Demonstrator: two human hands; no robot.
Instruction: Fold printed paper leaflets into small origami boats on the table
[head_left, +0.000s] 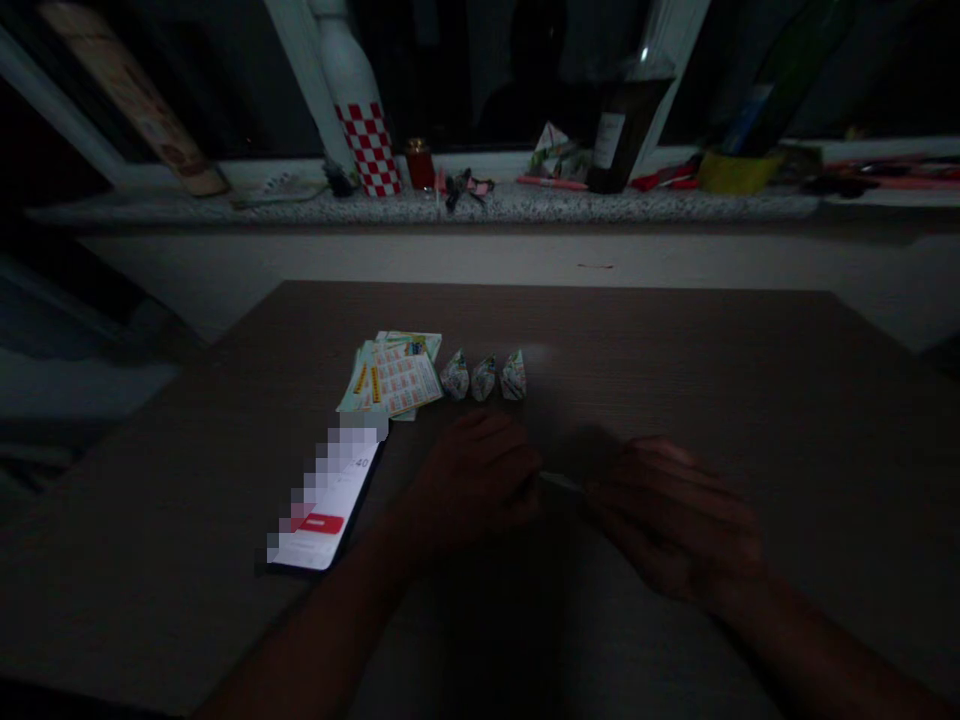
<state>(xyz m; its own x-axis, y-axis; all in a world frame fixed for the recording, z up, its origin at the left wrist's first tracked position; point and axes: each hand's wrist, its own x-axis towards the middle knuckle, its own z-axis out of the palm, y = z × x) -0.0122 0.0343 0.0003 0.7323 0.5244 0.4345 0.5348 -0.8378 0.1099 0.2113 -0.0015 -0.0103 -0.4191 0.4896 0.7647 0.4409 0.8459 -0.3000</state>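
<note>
Over the dark wooden table, my left hand (487,470) is closed, fingers curled, on one end of a thin pale piece of folded paper (561,482). My right hand (671,510) has its fingers pressed together and pinches the other end. Only a short edge of that paper shows between the hands; the rest is hidden. Just beyond my left hand stand three small folded paper shapes (484,378) in a row. To their left lies a loose stack of printed paper slips (401,380).
A lit phone (326,500) lies left of my left forearm. Behind the table (675,340), a stone windowsill (495,208) carries a red-checkered bottle (367,140), a dark labelled bottle (626,135), a small red jar (420,165) and a yellow container (739,172). The light is dim.
</note>
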